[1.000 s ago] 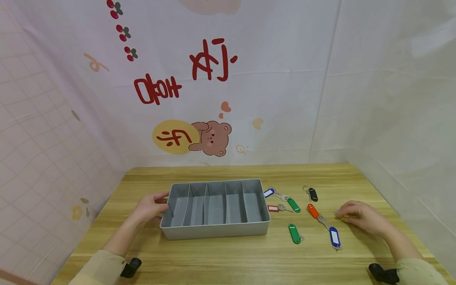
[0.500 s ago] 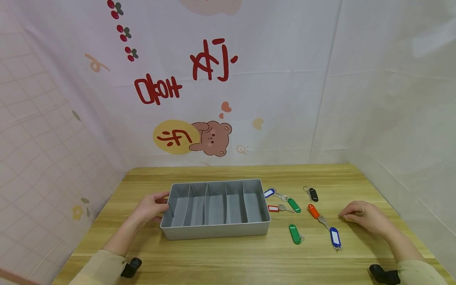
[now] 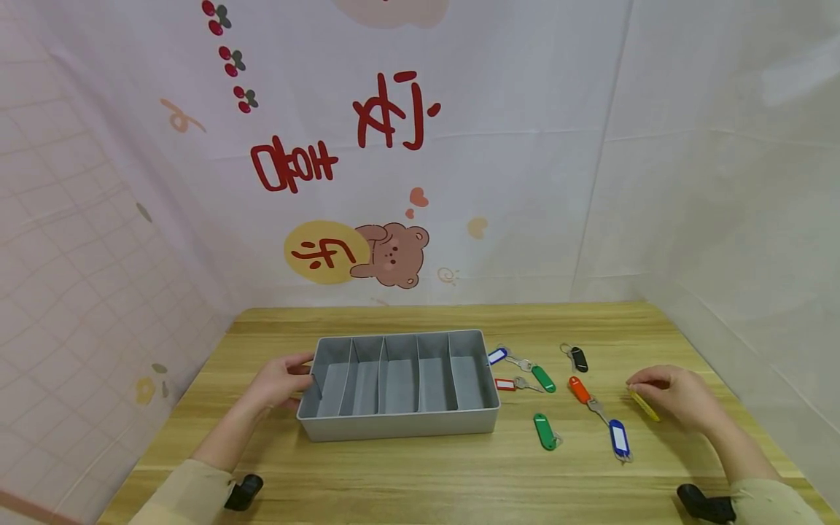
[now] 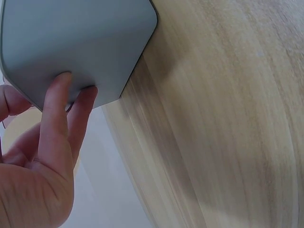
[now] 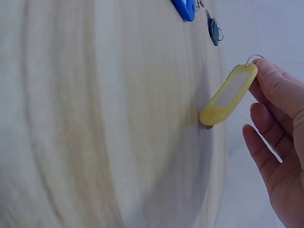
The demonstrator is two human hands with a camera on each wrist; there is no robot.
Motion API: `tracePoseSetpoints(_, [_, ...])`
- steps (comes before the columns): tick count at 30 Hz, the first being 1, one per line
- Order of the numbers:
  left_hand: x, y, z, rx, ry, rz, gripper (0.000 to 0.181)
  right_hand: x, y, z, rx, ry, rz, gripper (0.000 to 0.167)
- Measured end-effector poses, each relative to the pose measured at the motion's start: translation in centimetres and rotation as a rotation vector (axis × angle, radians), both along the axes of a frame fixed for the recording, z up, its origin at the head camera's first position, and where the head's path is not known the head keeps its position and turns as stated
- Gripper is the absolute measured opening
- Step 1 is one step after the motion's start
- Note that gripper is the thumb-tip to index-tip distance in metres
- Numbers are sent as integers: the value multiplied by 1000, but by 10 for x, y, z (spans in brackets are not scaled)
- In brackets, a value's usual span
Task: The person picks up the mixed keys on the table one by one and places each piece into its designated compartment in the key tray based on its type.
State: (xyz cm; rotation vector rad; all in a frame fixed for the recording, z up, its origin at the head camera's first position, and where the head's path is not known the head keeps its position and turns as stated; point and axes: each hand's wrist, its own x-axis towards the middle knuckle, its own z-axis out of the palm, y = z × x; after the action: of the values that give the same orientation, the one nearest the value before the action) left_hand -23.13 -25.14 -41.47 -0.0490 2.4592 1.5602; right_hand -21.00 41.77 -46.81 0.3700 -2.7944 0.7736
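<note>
A grey tray [image 3: 400,429] with several compartments stands left of centre on the table. At its left end my left hand [image 3: 278,383] grips the wall, with fingertips [image 4: 88,95] pressing the outside and a digit at the rim. Over at the right, my right hand [image 3: 676,397] pinches the metal ring of a yellow key tag [image 5: 230,92] between thumb and finger. The tag [image 3: 644,406] hangs tilted, with a pale label window. Only a small dark metal bit shows behind its lower end. The remaining right fingers are loosely bent.
Between tray and right hand lie several tagged keys: blue [image 3: 497,356], green [image 3: 543,378], red [image 3: 505,384], black [image 3: 579,359], orange-red [image 3: 579,389], another blue [image 3: 619,439] and another green [image 3: 545,431]. Patterned cloth [image 3: 525,182] hangs behind the table and along both sides.
My right hand has drawn the yellow key tag up by its ring, and the tag, mostly hidden before, now shows below the fingers. The left hand and the tray stay in place.
</note>
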Motion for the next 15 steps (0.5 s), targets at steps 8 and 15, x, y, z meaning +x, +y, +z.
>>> tracePoseSetpoints(8, [0, -1, -1, 10, 3, -11, 62, 0, -6, 5, -34, 46, -20, 4])
tracePoseSetpoints(15, [1, 1, -1, 4, 5, 1, 62, -2, -13, 11, -24, 60, -58, 5])
